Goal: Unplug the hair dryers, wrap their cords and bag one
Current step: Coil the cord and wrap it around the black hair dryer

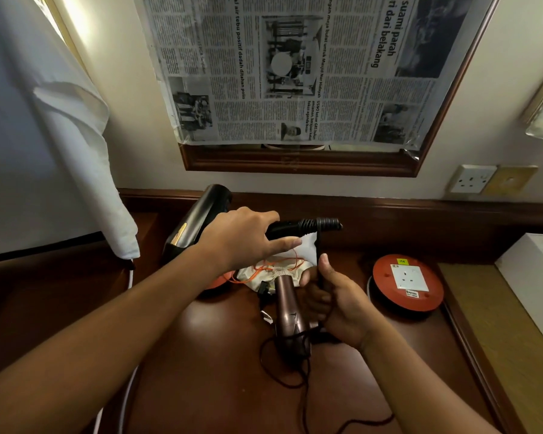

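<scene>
A white cloth (pixel 76 126) is hanging at the far left, well away from either hand. Just left of the left hand's fingers, the glossy black hair dryer (pixel 198 220) is being held up above the dark polished wooden bench (pixel 201 371), its barrel pointing toward the wall. The left hand (pixel 242 239) is wrapping around the dryer's black handle, fingers curled over the top, with the forefinger stretching out beneath the handle. Past those fingertips, the ribbed black strain relief (pixel 320 224) is sticking out to the right, and the black cord (pixel 318 255) is dropping straight down from it into the right hand (pixel 342 305).

Below the left fingers, a cream drawstring cloth bag (pixel 264 274) with thin orange strings is lying on the bench, partly over a red disc that is mostly hidden. Between the two hands, a bronze-pink hair dryer (pixel 287 311) is lying on the bench with its nose at the bag's mouth, its own dark cord (pixel 282 377) trailing in loose loops toward the near edge.

The right hand is gripping the black cord, thumb up along it and fingers (pixel 322 303) closed around gathered loops. Right of those fingers, a round red extension reel with a white socket (pixel 408 283) is sitting on the bench, nothing plugged into it. Higher on the wall, a white wall socket (pixel 472 179) is showing beside a brass plate, and a newspaper-covered wooden frame (pixel 295 73) is hanging above both hands.
</scene>
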`<action>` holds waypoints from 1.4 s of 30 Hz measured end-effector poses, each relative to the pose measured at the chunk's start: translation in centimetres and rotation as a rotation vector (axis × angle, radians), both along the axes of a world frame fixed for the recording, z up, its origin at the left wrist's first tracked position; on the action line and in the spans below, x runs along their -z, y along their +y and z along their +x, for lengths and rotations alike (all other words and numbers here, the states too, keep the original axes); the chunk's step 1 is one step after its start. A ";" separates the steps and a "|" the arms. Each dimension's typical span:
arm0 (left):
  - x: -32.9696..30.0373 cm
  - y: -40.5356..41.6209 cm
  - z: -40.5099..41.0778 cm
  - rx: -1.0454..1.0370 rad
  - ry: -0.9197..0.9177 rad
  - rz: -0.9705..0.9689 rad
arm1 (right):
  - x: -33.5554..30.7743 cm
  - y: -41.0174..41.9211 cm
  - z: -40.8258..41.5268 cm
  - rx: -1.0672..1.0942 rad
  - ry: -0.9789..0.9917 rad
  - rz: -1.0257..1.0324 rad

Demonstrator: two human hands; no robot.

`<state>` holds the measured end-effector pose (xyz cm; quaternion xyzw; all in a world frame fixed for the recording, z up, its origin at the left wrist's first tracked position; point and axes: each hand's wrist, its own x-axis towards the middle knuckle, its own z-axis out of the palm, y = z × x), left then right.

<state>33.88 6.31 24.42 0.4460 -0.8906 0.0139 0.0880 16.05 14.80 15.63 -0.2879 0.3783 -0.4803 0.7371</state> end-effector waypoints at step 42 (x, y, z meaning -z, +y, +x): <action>0.4 1.5 1.0 0.169 -0.135 0.143 | -7.7 -5.2 -5.4 -0.061 1.075 -0.455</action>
